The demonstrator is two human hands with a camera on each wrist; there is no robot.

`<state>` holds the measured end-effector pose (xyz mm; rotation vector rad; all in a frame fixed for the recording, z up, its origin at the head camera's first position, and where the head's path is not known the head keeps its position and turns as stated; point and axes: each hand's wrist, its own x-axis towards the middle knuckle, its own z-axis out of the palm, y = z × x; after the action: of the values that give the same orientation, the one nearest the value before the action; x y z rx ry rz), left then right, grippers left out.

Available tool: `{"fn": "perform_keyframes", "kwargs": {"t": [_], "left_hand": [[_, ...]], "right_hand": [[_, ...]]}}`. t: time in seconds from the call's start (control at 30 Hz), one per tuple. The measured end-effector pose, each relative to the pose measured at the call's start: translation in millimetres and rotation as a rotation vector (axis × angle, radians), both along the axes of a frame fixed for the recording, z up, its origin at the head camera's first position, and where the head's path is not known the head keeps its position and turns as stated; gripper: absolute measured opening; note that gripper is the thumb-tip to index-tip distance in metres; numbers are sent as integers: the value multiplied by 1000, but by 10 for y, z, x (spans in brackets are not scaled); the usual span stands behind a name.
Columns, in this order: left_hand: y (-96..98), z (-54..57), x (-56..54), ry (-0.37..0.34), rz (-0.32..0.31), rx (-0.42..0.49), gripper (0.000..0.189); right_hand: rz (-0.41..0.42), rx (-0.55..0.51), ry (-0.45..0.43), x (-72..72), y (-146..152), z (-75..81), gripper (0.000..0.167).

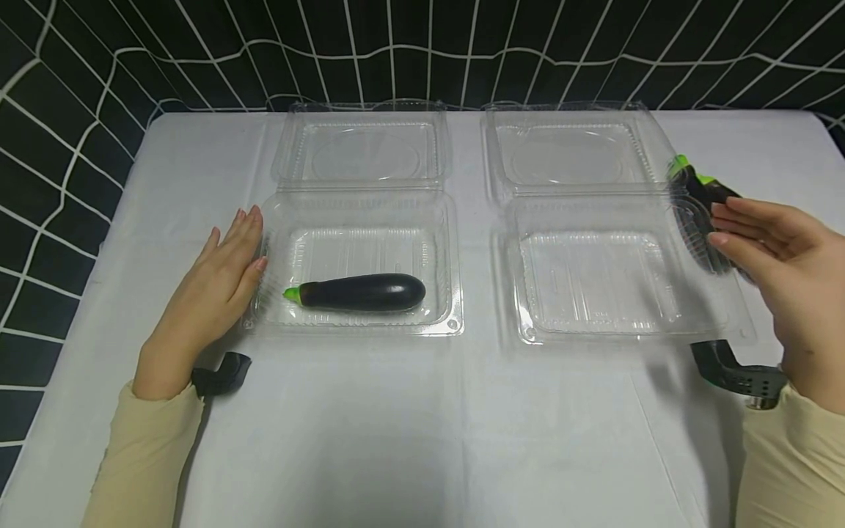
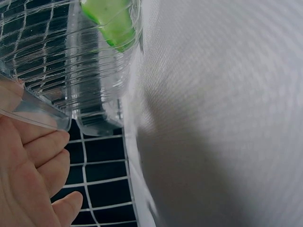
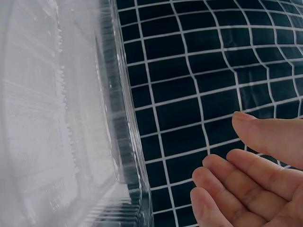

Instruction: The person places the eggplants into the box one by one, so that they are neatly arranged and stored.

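A dark purple eggplant (image 1: 359,292) with a green stem end lies in the base of the left clear plastic clamshell container (image 1: 455,257), whose lid is folded back. My left hand (image 1: 214,279) rests along this container's left edge, fingers straight; the left wrist view shows the fingers (image 2: 45,156) at its rim. Beside the right clamshell container (image 1: 528,334), my right hand (image 1: 782,257) is at the right edge, near dark eggplants (image 1: 693,187) with green ends, partly hidden by the hand. Its fingers are loosely bent, and the right wrist view shows nothing between thumb and fingers (image 3: 241,184).
Both containers stand side by side on a white cloth-covered table (image 1: 409,440), lids (image 1: 561,158) toward the back. A dark backdrop with a white grid (image 1: 422,51) rises behind and at the left. A black wrist camera mount (image 1: 221,374) sits at each wrist.
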<state>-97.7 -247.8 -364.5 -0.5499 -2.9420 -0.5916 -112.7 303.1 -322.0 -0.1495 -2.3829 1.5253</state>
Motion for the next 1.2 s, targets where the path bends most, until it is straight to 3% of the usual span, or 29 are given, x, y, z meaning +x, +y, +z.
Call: {"fn": "perform_keyframes", "kwargs": {"t": [0.27,0.5,0.67,1.2], "left_hand": [[3,5,5,-12,-2,-5,58],[7,6,6,-12,-1,-5,57],[8,7,10,-15,-1,-5,57],[7,7,9,-13,4,-11,57]], "right_hand": [[-58,95,-48,2,8,21,45],[-57,-5,-7,-2,74,15,46],[-100,29,-9,-11,124,-1,47],[-93,81,96,-65,544,-253,39]]}}
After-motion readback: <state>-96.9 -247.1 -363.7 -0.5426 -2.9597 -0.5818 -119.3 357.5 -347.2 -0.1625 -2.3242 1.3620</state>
